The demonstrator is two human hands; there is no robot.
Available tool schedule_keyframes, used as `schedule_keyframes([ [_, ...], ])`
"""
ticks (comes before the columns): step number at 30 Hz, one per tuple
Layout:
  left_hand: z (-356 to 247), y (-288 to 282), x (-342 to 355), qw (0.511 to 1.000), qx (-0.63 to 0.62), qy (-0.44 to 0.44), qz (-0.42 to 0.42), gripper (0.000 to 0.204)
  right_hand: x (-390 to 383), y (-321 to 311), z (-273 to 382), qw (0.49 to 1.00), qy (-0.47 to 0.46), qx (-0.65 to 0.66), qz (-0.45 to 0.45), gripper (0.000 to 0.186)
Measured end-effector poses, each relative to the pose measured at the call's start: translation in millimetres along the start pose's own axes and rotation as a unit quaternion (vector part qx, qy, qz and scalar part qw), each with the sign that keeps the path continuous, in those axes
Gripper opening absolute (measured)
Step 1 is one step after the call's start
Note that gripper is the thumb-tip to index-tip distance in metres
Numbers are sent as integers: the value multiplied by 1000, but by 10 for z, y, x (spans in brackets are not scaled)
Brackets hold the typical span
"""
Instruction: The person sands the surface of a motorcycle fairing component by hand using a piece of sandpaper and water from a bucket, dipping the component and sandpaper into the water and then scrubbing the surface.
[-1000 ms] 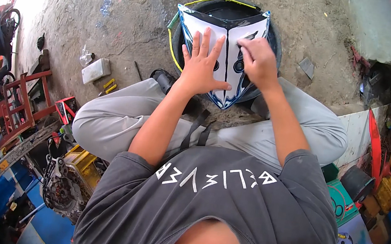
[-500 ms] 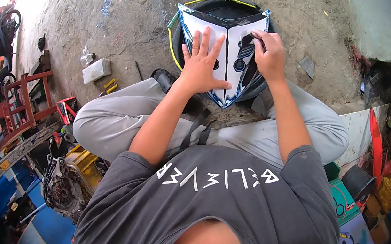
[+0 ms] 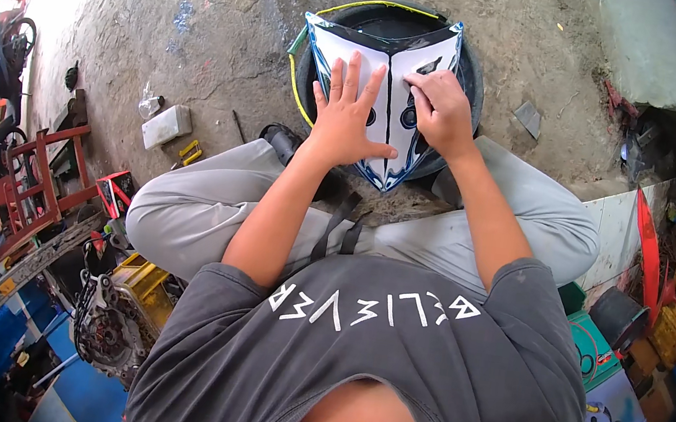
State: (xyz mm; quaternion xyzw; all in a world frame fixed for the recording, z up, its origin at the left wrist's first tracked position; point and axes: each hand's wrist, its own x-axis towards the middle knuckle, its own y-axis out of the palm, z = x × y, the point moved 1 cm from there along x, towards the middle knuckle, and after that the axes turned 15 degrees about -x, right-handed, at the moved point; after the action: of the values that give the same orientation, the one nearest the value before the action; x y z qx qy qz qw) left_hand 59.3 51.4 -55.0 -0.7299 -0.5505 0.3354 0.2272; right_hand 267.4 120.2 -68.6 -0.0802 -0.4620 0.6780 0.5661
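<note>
Head view, inspected from where I stand. The right grip [image 3: 446, 119] rests on the right half of the panel [image 3: 330, 45], its fingers bent and drawn together at the fingertips; whether anything thin is pinched between them I cannot tell. The left grip [image 3: 340, 127] lies flat across the left half, fingers and thumb spread apart, clamped on nothing, the thumb reaching over the black centre line.

The panel is white with black and blue edging, its point toward the seated person. It lies over the black tub [image 3: 475, 84], between the bent legs [image 3: 205, 195]. A yellow cord [image 3: 292, 79] runs along the tub's left and far side.

State of work: positioning looks done, since the panel sits supported under both hands. In my judgement the right half is being worked and the left half only steadied. No finish can be certified; the right hand covers part of the marking there, and what remains is not shown.

Further out, on the ground, a white block [image 3: 166, 126] and a yellow tool [image 3: 190, 151] lie to the left, and a grey piece [image 3: 527, 119] to the right. A red frame [image 3: 40, 166] and an engine part [image 3: 106, 326] stand farther left, apart from the work.
</note>
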Motion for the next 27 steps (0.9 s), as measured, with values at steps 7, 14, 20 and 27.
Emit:
schedule_keyframes([
  [7,-10,-26,-20,1000,-2,-8,10,154,30,5,-39,1000,-4,-9,-10,28],
  [14,-17,-10,8,1000,-1,-1,7,154,80,-43,-157,999,-20,-44,-24,39],
  [20,-11,-10,-8,1000,2,-6,10,154,56,-67,-73,999,-35,-26,3,44],
  [27,-6,-9,0,1000,5,-8,9,153,-2,-12,-40,999,-31,-29,11,42],
])
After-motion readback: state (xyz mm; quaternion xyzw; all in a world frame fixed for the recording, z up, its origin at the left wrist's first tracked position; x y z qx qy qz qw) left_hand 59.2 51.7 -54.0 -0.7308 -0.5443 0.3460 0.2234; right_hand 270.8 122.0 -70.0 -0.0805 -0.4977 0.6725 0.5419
